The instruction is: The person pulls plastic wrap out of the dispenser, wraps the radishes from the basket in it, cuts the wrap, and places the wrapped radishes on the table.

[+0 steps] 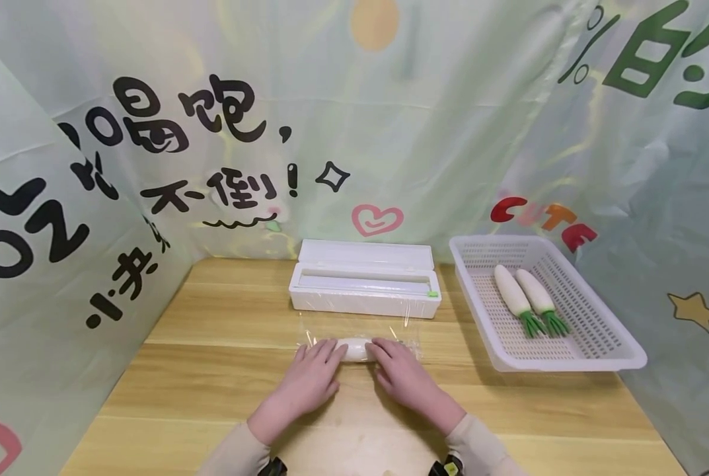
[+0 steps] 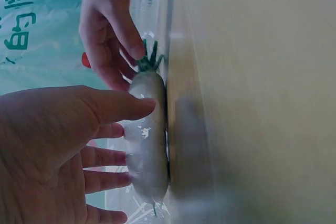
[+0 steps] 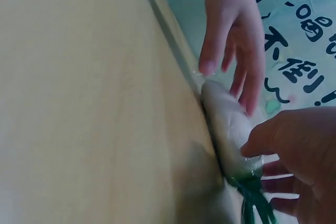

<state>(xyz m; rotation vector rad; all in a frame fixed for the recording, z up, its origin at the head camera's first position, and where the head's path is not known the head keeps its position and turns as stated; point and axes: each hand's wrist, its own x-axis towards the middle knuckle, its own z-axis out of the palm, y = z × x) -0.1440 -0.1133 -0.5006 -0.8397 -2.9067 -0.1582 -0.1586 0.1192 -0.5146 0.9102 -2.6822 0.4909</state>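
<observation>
1 film-wrapped radish (image 1: pixel 355 350) lies crosswise on the surface (image 1: pixel 211 370), left hand (image 1: pixel 310 378) near its root end, right hand (image 1: pixel 406 377) near the leafy end, likely spaced to keep it straight. Each grip loose, fingers apart and fairly straight, not clamped. Open white box (image 1: pixel 363 302) just beyond, probably for short reach; 2 spare radishes (image 1: pixel 513 291) in basket (image 1: pixel 559 365), right.
</observation>
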